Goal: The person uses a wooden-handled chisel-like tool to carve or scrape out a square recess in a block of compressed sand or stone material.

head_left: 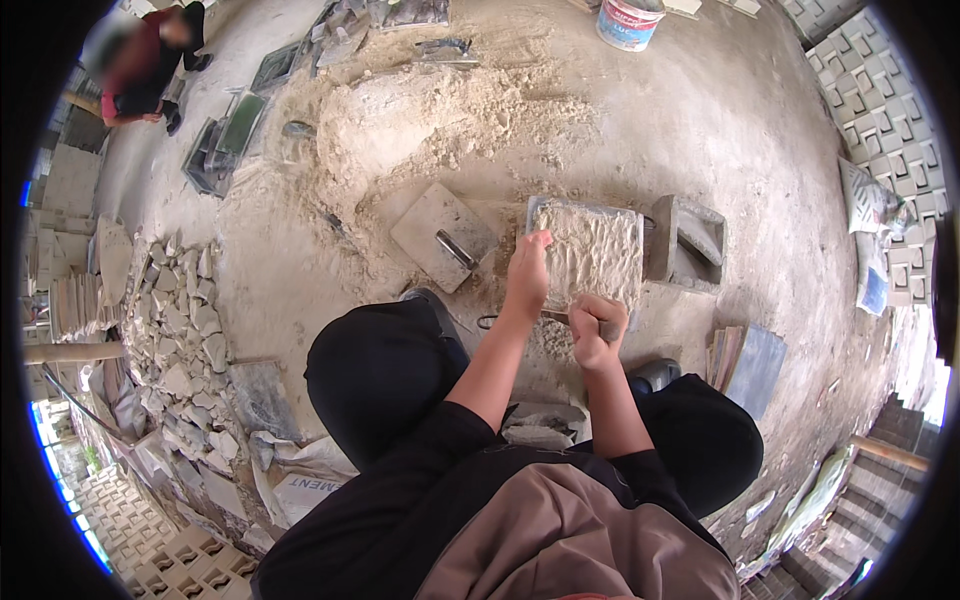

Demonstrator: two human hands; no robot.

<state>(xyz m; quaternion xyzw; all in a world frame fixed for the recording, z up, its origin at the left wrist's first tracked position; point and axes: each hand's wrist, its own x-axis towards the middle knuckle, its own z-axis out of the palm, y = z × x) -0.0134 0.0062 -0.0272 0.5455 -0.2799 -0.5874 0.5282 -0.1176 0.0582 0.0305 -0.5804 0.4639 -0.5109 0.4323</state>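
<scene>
In front of me lies a shallow rectangular mould [640,262] filled with pale, ridged wet mortar [590,250]. My left hand [528,275] is closed on the mould's left edge, its thumb up by the mortar. At the near edge, my right hand [595,325] makes a fist around a tool with a brown, rounded handle [608,331]. A narrow part of that tool [553,316] shows between my hands; its working end is hidden, so its kind is unclear. Some loose mortar crumbs [558,342] lie just below the mould.
A square board [425,225] with a metal-handled tool [455,250] lies to the left. To the right stands a grey rectangular box [665,240]. Sandy powder [400,120] spreads ahead, with a bucket [628,25] beyond. Broken pieces [180,340] are heaped left; another person [145,65] is far left.
</scene>
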